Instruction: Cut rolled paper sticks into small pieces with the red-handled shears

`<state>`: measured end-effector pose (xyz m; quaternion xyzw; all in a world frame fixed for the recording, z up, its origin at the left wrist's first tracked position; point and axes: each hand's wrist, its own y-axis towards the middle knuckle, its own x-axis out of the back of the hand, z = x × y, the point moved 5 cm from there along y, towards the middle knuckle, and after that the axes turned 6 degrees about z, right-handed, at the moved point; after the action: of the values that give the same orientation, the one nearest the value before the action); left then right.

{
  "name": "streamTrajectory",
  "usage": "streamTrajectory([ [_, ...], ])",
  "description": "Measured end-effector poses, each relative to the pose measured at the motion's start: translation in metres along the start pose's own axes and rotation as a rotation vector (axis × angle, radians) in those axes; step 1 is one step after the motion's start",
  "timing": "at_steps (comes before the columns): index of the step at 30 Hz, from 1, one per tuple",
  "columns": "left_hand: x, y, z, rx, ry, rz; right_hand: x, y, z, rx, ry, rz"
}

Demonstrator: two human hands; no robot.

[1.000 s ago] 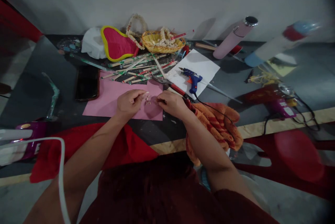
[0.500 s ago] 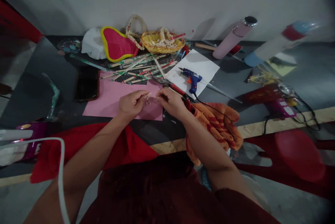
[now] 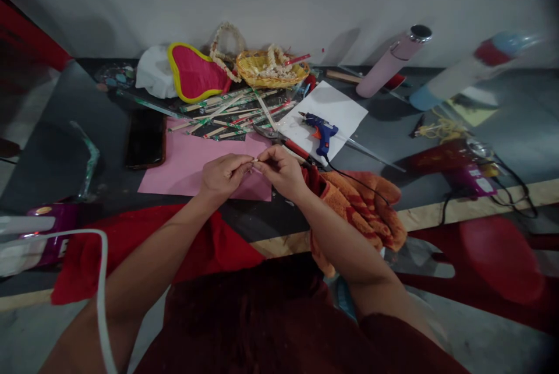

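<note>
Above a pink sheet of paper, my left hand and my right hand meet at the fingertips. Both are closed in a pinch around a small pale piece, too small to name. Just beyond my right hand lie red-handled pliers. A blue glue gun rests on a white sheet, its cord running toward an orange towel. Wrapped chopsticks are heaped behind the pink paper.
At the back stand a yellow wicker basket and a red panel with yellow rim. A phone lies to the left. Pink flask and a blurred bottle stand right. Red cloth covers part of the front edge.
My hands have come together; the fingertips were slightly apart with thin clear or pale bits between them, and now they touch around the small pale piece.
</note>
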<state>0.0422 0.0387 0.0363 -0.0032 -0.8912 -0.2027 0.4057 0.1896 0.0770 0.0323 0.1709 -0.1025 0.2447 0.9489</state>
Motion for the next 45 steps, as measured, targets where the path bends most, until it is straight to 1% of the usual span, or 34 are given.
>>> streamTrajectory([
  [5, 0.0047, -0.0011, -0.0059, -0.018, -0.021, -0.026, -0.0037, 0.0004, 0.0019, -0.063, 0.226, 0.073],
  [8, 0.0056, -0.0018, -0.0069, -0.026, -0.042, -0.032, -0.005, 0.0008, 0.0008, -0.103, 0.272, 0.092],
  [14, 0.0044, -0.0023, -0.0017, -0.007, -0.048, -0.037, -0.0058, 0.0006, -0.0005, -0.138, 0.179, 0.11],
  [17, 0.0047, -0.0022, -0.001, -0.016, -0.049, -0.046, -0.0051, -0.0001, 0.0013, -0.118, 0.155, 0.094],
  [22, 0.006, -0.0022, -0.0013, -0.029, -0.051, -0.059, -0.0056, -0.0011, 0.0034, -0.084, 0.145, 0.106],
  [30, 0.0046, -0.0014, 0.0007, -0.033, -0.064, -0.049, -0.006, -0.0008, -0.0008, -0.121, 0.139, 0.115],
  [34, 0.0037, -0.0015, 0.0011, -0.013, -0.06, -0.035, -0.0059, -0.0004, -0.0013, -0.118, 0.144, 0.107],
  [39, 0.0057, -0.0024, -0.0004, 0.033, -0.029, -0.047, -0.0066, -0.0012, -0.0007, -0.136, 0.127, 0.11],
  [45, 0.0072, -0.0032, -0.0012, 0.023, -0.04, -0.068, -0.0068, -0.001, 0.001, -0.126, 0.14, 0.102],
])
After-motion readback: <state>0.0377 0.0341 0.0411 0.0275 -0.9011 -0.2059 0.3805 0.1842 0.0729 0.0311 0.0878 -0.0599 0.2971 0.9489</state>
